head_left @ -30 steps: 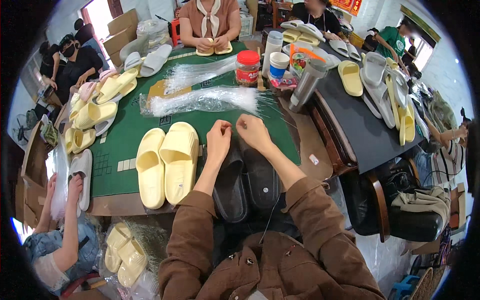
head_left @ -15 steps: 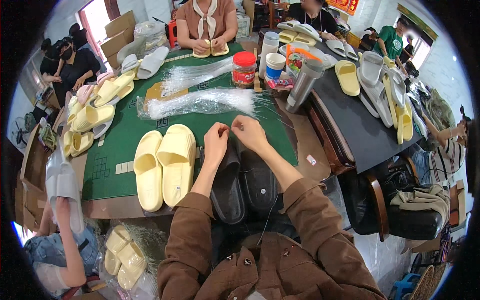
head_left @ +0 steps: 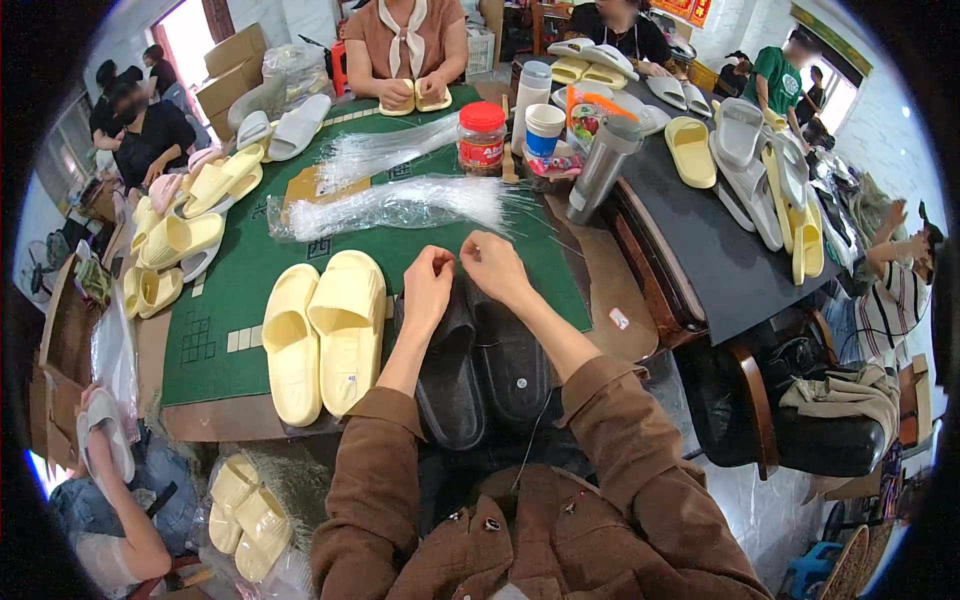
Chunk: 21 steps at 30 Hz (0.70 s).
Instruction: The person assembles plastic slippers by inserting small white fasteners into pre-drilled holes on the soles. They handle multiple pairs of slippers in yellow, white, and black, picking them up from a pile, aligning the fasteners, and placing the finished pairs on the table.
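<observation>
A pair of black slippers, the left slipper (head_left: pixel 450 395) and the right slipper (head_left: pixel 515 372), lies side by side at the table's near edge, toe ends away from me. Over those toe ends my left hand (head_left: pixel 430 285) and my right hand (head_left: pixel 494 268) are close together, fingertips pinched. What they hold, if anything, is too fine to make out. A thin strand (head_left: pixel 533 435) hangs beside the right slipper's heel. Left of my left hand rests a pair of pale yellow slippers (head_left: pixel 345 325). Just beyond my hands are clear plastic strands (head_left: pixel 400 208) in a bag.
On the green mat (head_left: pixel 235 300) stands a red-lidded jar (head_left: pixel 481 145), near a paper cup (head_left: pixel 543 130) and a steel tumbler (head_left: pixel 606 165). More slippers (head_left: pixel 185 240) line the left edge. A black chair (head_left: pixel 725 410) is at right. Co-workers sit across and at left.
My hands keep nearly the same pinched pose above the black slippers. At lower left, a co-worker's hand has moved down and left with a grey slipper. The view has shifted slightly.
</observation>
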{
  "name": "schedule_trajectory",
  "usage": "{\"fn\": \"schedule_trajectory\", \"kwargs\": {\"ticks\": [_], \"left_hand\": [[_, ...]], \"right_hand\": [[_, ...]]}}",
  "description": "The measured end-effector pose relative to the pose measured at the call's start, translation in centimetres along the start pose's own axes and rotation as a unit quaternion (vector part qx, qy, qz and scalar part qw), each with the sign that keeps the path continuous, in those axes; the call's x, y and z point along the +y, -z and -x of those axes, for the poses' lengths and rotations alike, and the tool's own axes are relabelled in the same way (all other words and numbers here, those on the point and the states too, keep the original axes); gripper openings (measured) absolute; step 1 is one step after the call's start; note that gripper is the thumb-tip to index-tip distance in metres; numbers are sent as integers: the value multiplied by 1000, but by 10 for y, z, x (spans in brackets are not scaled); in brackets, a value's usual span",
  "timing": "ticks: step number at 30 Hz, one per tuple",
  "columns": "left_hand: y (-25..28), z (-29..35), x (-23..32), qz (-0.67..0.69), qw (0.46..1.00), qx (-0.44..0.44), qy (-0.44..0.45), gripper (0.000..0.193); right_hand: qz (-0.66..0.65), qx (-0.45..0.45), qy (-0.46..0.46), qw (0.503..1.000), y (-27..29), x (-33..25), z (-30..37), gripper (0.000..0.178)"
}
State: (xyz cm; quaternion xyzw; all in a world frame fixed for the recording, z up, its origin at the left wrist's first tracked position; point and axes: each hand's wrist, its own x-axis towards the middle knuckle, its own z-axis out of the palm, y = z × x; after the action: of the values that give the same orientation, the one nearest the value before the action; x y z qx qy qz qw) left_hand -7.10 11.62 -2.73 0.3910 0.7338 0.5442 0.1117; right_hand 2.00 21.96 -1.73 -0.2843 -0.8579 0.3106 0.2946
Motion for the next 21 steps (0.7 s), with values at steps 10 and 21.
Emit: {"fn": "schedule_trajectory", "kwargs": {"ticks": [10, 21], "left_hand": [[-3, -3, -13, 3, 996, 32, -79, 6], [-5, -6, -13, -14, 998, 31, -56, 5]], "right_hand": [[34, -15, 23, 999, -5, 4, -2, 16], [12, 12, 0, 1000, -2, 2, -1, 10]]}}
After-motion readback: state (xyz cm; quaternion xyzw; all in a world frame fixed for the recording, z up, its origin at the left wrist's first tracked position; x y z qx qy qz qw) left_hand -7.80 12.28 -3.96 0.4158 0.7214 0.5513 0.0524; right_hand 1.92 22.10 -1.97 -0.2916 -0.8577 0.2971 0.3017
